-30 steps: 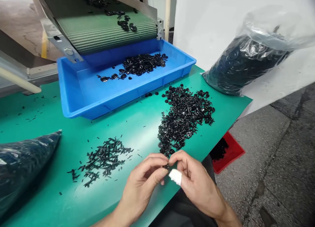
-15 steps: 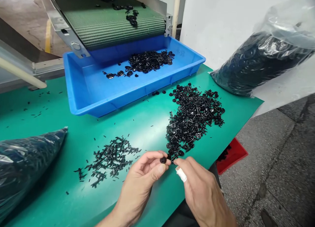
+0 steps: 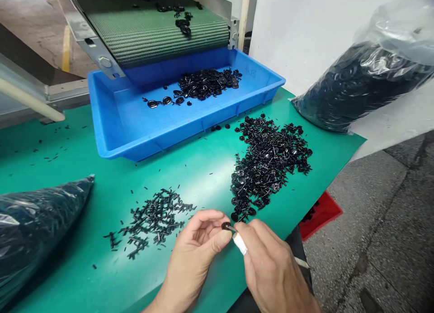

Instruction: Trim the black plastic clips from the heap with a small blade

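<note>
Near the front edge of the table, my left hand (image 3: 200, 247) is closed, pinching a small round black plastic part (image 3: 224, 225) between thumb and fingers. My right hand (image 3: 267, 258) is closed beside it, with white tape (image 3: 240, 244) around a digit. A thin grey strip (image 3: 232, 228) runs from its fingertips to the round part; whether it is a tool tip or a stem I cannot tell. Just beyond the hands lies a pile of black round parts with thin stems (image 3: 271, 154). To the left is a heap of short black sprue pieces (image 3: 156, 218).
A blue tray (image 3: 162, 139) holding black parts stands under the end of a green conveyor belt (image 3: 162, 37). Filled plastic bags lie at the left (image 3: 37, 231) and right (image 3: 359, 87). A red bin (image 3: 322, 215) sits below the table's right edge.
My right hand has moved left, up to the round part in my left hand. The thin grey strip now shows between them. The part has turned in my left fingers.
</note>
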A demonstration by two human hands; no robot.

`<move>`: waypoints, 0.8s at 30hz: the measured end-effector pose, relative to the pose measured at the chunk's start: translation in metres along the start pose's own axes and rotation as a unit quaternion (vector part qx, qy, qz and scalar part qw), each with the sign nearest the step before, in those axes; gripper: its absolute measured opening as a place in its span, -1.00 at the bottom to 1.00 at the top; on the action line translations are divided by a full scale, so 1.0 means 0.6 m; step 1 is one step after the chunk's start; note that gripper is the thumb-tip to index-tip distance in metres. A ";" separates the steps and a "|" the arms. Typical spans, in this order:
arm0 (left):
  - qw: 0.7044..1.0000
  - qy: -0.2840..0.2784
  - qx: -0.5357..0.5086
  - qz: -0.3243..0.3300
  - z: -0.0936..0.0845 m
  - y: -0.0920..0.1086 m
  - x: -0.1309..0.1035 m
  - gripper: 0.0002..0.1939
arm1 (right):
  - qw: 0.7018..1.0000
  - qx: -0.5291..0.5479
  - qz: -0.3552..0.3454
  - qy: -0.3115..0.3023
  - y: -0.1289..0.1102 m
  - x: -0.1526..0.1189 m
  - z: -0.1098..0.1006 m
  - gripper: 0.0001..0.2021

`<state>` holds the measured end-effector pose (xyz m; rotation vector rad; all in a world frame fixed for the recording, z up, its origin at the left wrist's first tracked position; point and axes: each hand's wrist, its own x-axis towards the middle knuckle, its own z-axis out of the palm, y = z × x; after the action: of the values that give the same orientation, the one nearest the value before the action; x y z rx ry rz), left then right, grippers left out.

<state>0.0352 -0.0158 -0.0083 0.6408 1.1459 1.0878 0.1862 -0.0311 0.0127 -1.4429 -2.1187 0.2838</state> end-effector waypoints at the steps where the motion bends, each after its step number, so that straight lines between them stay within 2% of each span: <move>1: 1.000 -0.005 0.001 0.006 -0.001 0.000 -0.001 -0.78 | 1.000 -0.002 0.002 0.001 -0.001 0.000 0.001 -0.67; 10: 0.998 -0.006 0.025 0.052 -0.001 0.000 -0.001 -0.86 | 0.999 -0.036 0.002 0.039 -0.014 0.006 0.015 -0.66; 12: 0.997 -0.015 0.044 0.063 -0.002 0.003 -0.001 -0.89 | 0.999 -0.020 0.020 0.026 -0.016 0.006 0.015 -0.68; 15: 0.994 -0.025 0.083 0.071 -0.006 0.004 -0.003 -0.94 | 0.997 0.036 0.062 -0.028 -0.012 0.012 0.009 -0.72; 19: 0.993 0.020 0.096 0.059 -0.013 0.002 -0.003 -0.83 | 0.980 0.101 0.129 -0.109 0.014 0.026 -0.006 -0.77; 21: 0.994 0.047 0.082 0.056 -0.015 0.003 -0.002 -0.77 | 0.975 0.111 0.156 -0.115 0.032 0.029 -0.012 -0.73; 24: 0.996 0.027 0.079 0.044 -0.016 0.006 -0.002 -0.84 | 0.976 0.110 0.167 -0.083 0.052 0.021 -0.013 -0.68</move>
<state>0.0247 -0.0170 -0.0081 0.7952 1.2686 1.1022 0.2117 -0.0079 0.0085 -1.6822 -1.8877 0.7670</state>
